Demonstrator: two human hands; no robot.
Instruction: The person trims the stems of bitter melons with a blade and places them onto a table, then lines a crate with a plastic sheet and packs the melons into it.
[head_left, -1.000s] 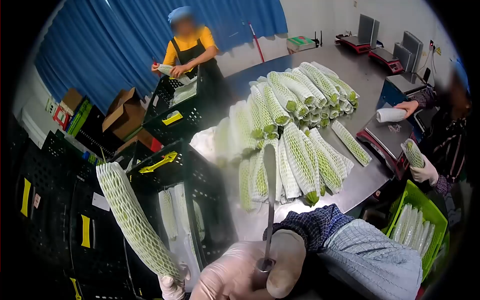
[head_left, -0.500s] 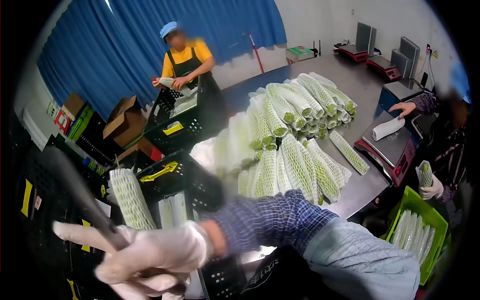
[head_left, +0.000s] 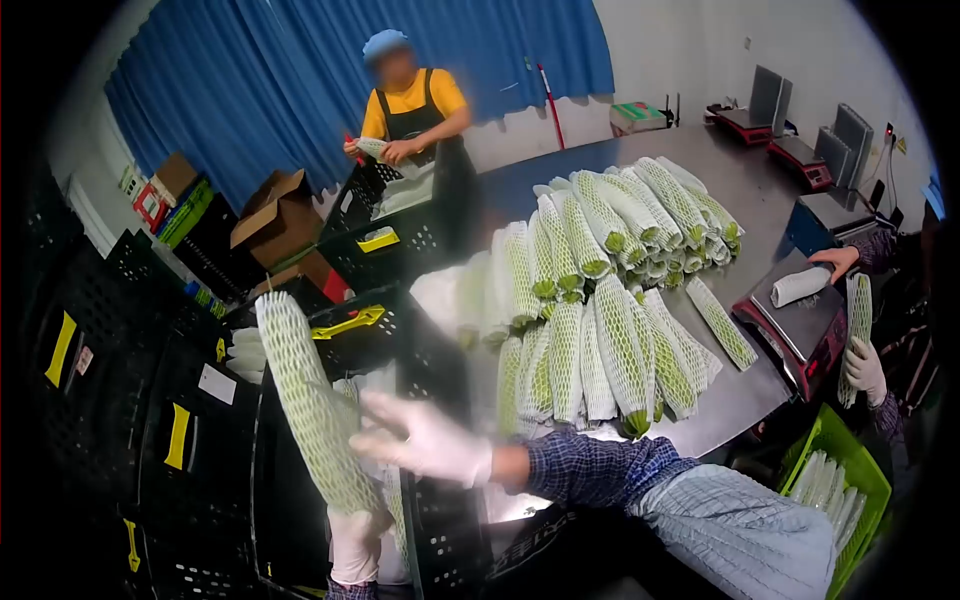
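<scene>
My left hand (head_left: 357, 545), in a white glove, is wrapped round the lower end of a long green vegetable in a white foam net (head_left: 312, 400), held upright over a black crate (head_left: 425, 460). Beside the net's middle is my right hand (head_left: 425, 435), also gloved, its fingers stretched out and apart, with nothing held in them. More netted pieces stand inside the crate below. To the right, a large pile of netted green vegetables (head_left: 620, 320) lies on the metal table (head_left: 715, 410).
Across the table a person (head_left: 415, 105) handles a netted piece over another black crate (head_left: 400, 245). At right, a co-worker's hands (head_left: 865, 370) hold a piece near a scale (head_left: 800, 320) and a green basket (head_left: 850, 450). Stacked black crates (head_left: 90, 400) stand at left.
The dark, blurred long object in my right hand is gone from view, and those fingers have opened. My left hand now shows below the netted piece. The view has shifted.
</scene>
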